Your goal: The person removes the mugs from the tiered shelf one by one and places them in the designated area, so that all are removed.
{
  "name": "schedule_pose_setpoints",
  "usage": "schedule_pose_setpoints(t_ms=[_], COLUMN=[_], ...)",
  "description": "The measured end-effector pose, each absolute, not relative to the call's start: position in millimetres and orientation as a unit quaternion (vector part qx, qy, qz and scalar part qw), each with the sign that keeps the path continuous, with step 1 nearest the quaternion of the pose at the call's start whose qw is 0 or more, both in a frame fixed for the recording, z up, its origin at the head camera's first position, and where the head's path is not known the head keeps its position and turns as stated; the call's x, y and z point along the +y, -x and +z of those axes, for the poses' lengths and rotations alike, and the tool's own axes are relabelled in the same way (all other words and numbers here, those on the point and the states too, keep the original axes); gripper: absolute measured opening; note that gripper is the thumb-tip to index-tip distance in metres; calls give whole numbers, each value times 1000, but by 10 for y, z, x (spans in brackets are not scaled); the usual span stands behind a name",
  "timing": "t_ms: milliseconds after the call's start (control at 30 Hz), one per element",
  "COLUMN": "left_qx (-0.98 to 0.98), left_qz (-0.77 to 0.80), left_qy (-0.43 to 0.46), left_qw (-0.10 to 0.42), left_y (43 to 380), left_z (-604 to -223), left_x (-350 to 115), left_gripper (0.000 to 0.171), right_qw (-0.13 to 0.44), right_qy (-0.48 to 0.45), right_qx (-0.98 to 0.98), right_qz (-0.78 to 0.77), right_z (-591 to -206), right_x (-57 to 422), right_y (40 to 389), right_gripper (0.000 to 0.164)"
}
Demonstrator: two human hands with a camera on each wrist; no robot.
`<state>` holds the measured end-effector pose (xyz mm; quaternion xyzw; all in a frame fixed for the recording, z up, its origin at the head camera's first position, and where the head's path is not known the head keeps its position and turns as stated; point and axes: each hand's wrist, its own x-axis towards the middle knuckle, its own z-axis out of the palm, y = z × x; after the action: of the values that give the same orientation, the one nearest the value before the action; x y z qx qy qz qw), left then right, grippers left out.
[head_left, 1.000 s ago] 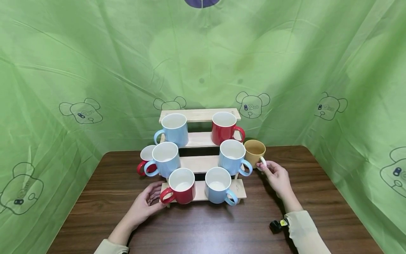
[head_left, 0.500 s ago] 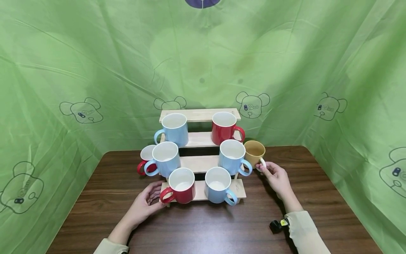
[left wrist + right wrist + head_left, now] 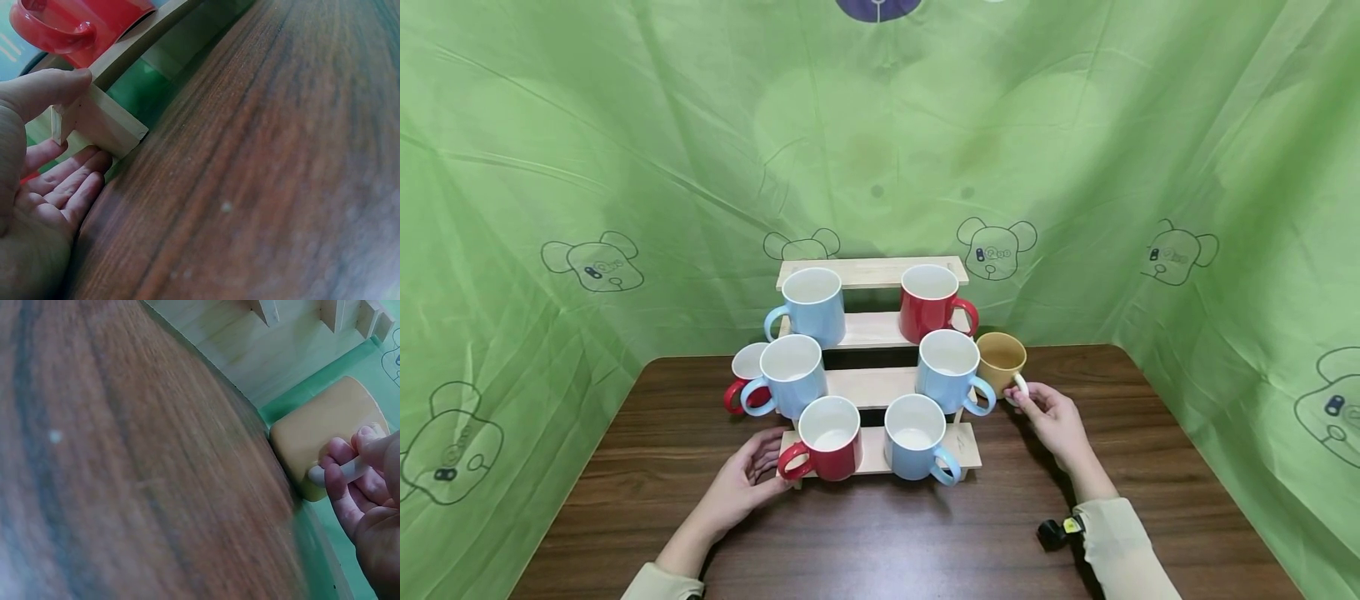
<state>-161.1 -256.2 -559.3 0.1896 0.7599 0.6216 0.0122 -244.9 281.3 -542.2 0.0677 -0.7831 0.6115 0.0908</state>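
Observation:
A tiered wooden rack [image 3: 872, 387] stands on the table with red and light blue mugs on its steps. My left hand [image 3: 748, 483] holds the left end of its lowest step, beside the red mug [image 3: 831, 442]. In the left wrist view the thumb [image 3: 59, 87] lies on the board's corner and the fingers curl near the rack's leg [image 3: 103, 122]. To the right of the rack, my right hand [image 3: 1056, 421] pinches the white handle [image 3: 350, 472] of a tan mug [image 3: 1000, 365]. That mug stands upright on the table, its wall close to the rack's side panel.
Behind the rack's left side stands a mug with a red handle [image 3: 736, 398], partly hidden by a blue mug [image 3: 793, 383]. Another blue mug [image 3: 913, 446] sits on the lowest step, its handle overhanging the front. Green cloth [image 3: 625, 167] surrounds the brown table [image 3: 880, 542].
The tan mug has shifted very slightly toward me since a second ago, still in my right hand's grip. My left hand and the rack look unmoved.

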Motion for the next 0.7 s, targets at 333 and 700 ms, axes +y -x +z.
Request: schedule_pose_setpoints(t_ms=[333, 700], left_qx=[757, 757], left_qz=[624, 625], left_qy=[-193, -191], left_qw=[11, 12], left_y=[1611, 1606], left_z=[-5585, -5576], left_x=[-2547, -2546], left_gripper=[68, 68], right_qw=[91, 79], right_qy=[-60, -26], right_qx=[-794, -826], right_qz=[598, 558], right_z=[-5388, -5288], right_x=[2817, 2852], right_y=[2447, 2417], right_gripper=[25, 36])
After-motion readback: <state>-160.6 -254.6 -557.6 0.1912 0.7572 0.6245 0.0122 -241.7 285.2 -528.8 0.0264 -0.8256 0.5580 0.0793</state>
